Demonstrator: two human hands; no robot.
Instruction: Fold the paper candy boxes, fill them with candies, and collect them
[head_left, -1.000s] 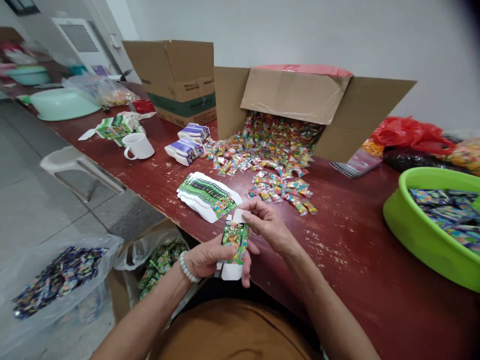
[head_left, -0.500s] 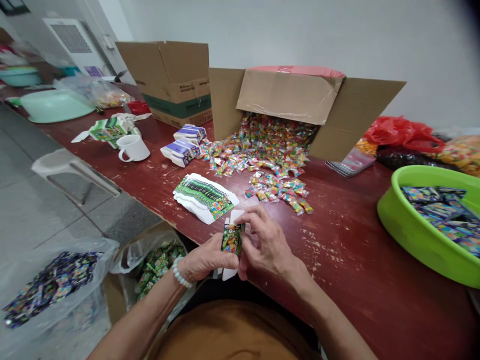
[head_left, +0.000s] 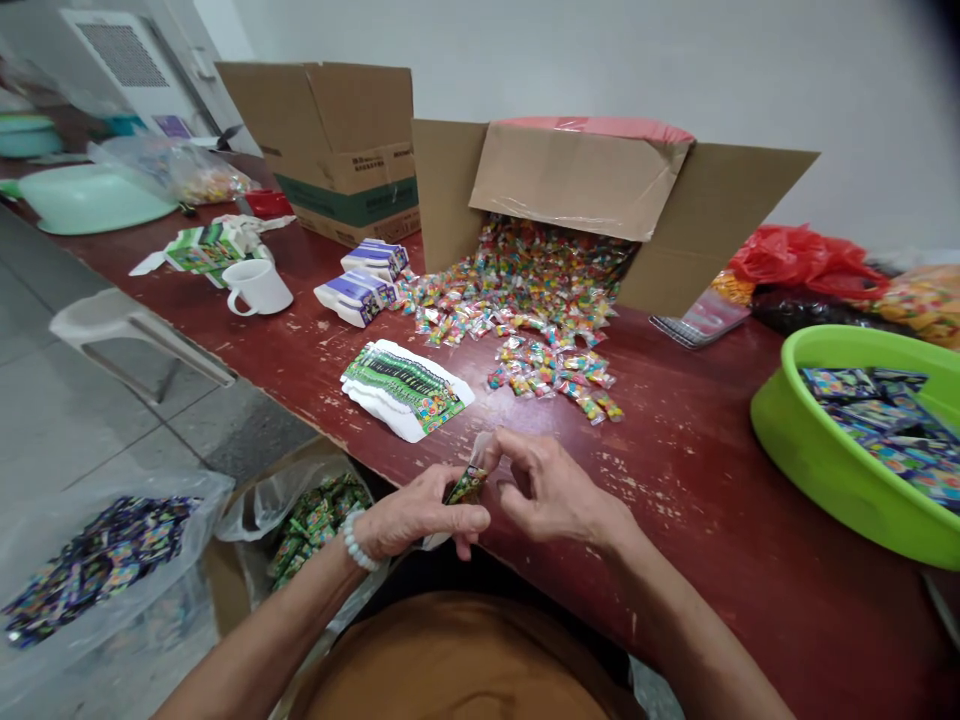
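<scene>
In the head view, the small box [head_left: 468, 486] is up in the air on the near side of the stack of flat cartons [head_left: 405, 390], just off the worktop's [head_left: 705, 470] edge. The fingers of the left hand [head_left: 424, 512] are closed around it, thumb across the front. The right hand [head_left: 551, 490] has its fingers bent, the forefinger at the pale flap [head_left: 480, 450] on the box's upper end, with a narrow gap showing between thumb and forefinger; whether they pinch the flap, I cannot tell.

The card looks thin, so a hard squeeze from the left thumb could crease the box, and a flap pushed at a slant might bend away from its fold or tear. If the left grip slackened, the box could drop past the edge, perhaps into the bag of green packets [head_left: 319, 525] (it gapes below, on the near side of the stack). A sleeve-free forearm swung out beyond the stack might also scatter the wrapped candies [head_left: 555, 365] lying to its right.

Much is hidden: the left hand covers most of the box, its lower end is barely visible, and its contents cannot be seen. The green basin [head_left: 817, 470], well right of the stack, is cut off by the frame.
</scene>
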